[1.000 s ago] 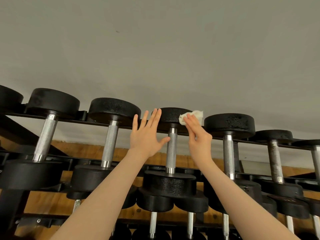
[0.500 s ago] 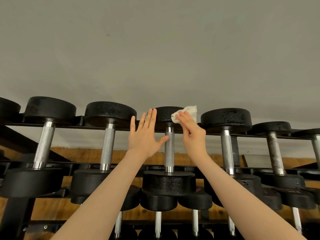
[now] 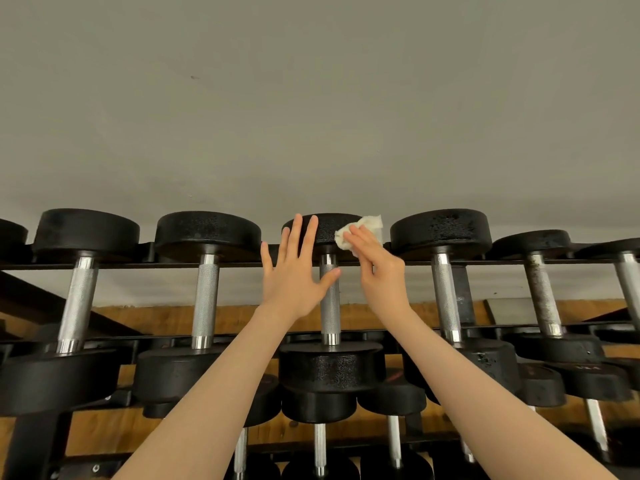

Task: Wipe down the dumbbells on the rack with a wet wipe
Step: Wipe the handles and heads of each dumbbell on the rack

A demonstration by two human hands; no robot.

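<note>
Two hands up | left hand (image 3: 294,271) spread flat on dumbbell (image 3: 329,303) | right hand (image 3: 377,271) presses wipe (image 3: 363,228) on its rim

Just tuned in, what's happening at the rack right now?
A person is wiping dumbbells on the top row of a rack. The right hand presses a crumpled white wet wipe against the far head of the middle dumbbell. The left hand is laid flat, fingers straight, on the same head's left side, thumb by the knurled handle. The neighbouring dumbbells are untouched at this moment.
</note>
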